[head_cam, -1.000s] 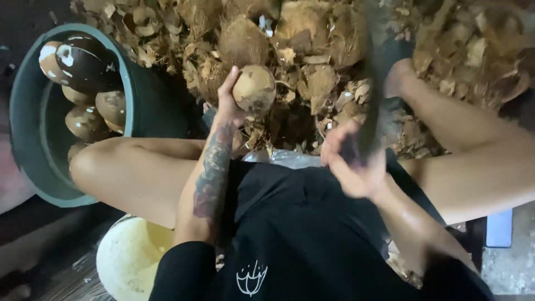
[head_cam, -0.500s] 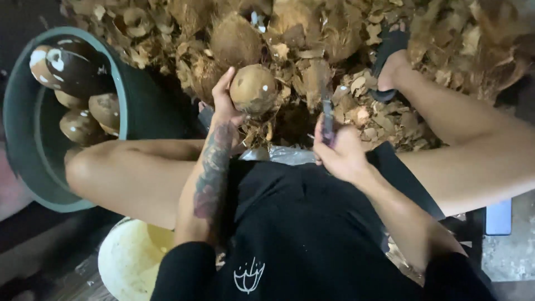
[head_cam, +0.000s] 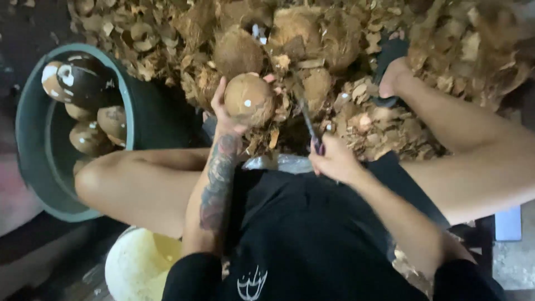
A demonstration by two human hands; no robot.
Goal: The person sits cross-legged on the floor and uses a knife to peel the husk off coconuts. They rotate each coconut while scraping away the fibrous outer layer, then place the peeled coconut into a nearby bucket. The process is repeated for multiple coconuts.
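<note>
Left hand (head_cam: 225, 114) cupped around a brown coconut (head_cam: 248, 99), raised over a heap of husk scraps (head_cam: 356, 120). Right hand (head_cam: 333, 161) gripping a knife (head_cam: 310, 127), blade pointing up just right of the coconut. At left, green tub (head_cam: 34, 161) holding peeled coconuts (head_cam: 92, 131). Pale bucket (head_cam: 136, 267) below.

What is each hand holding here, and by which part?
The left hand cups a husked coconut from its underside and side. The right hand grips a knife by its handle, blade pointing toward the husk pile.

Black short-sleeved shirt, small white emblem on chest; black shorts; left forearm (head_cam: 218, 184) tattooed; bare legs.
</note>
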